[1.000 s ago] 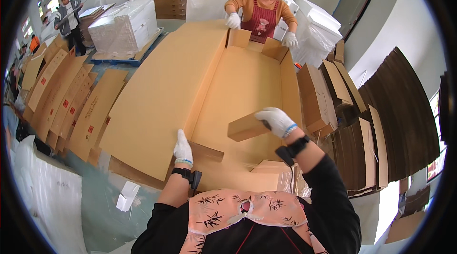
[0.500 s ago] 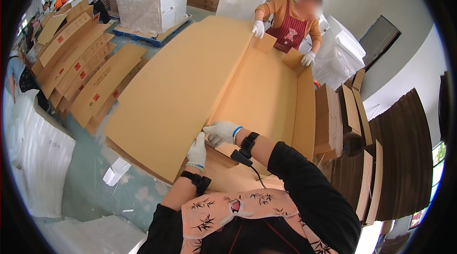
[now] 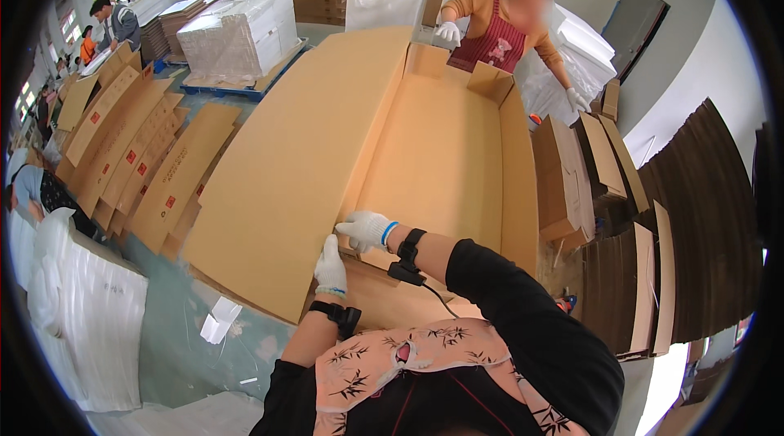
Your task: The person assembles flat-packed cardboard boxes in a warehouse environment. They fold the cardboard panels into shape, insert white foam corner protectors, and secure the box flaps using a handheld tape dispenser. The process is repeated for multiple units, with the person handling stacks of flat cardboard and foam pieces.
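Note:
A large brown cardboard box (image 3: pixel 441 142) lies in front of me with its inside facing up. Its broad lid panel (image 3: pixel 294 166) spreads flat to the left of the tray-like part. My left hand (image 3: pixel 331 267), in a white knitted glove, grips the panel's edge at the near corner by the fold. Just right of it, my right hand (image 3: pixel 366 229), gloved too, closes its fingers on the box's near left corner. The fingertips are partly hidden. At the far end, corner flaps (image 3: pixel 492 81) stand up.
Across the box stands a co-worker in a red apron (image 3: pixel 494 40), one gloved hand near the far edge, the other reaching aside. Flat cartons (image 3: pixel 163 158) lean in rows at left. Folded cardboard (image 3: pixel 694 232) stands at right. A wrapped stack (image 3: pixel 241 36) sits on a blue pallet.
The co-worker's hands have come off the far flaps, one swinging out to the right. My hands stay at the near corner, the right one slightly lower. The whole view has shifted a little.

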`<move>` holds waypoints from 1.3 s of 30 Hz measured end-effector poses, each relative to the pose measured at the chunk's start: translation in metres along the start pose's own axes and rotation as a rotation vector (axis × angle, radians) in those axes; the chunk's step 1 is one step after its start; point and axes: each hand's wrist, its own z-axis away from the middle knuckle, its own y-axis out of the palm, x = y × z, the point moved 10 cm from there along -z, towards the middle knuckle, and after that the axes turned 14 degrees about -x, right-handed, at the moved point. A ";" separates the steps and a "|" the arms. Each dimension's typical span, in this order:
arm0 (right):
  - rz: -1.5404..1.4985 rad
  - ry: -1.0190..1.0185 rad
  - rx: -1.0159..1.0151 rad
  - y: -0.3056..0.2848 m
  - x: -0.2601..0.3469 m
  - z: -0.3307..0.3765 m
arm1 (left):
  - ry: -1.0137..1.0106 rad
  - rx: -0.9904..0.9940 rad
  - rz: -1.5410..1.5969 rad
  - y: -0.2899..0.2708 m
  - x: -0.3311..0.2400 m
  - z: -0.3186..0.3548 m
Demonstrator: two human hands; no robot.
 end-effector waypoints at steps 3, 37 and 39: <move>0.061 -0.089 -0.060 0.003 0.005 -0.001 | 0.048 -0.022 0.089 0.000 -0.003 0.002; 0.614 0.212 -0.287 -0.138 -0.213 0.298 | 0.127 -0.075 -0.253 -0.008 -0.020 0.004; 0.442 0.068 -0.475 -0.147 -0.200 0.310 | 0.129 0.007 -0.124 -0.005 -0.029 0.012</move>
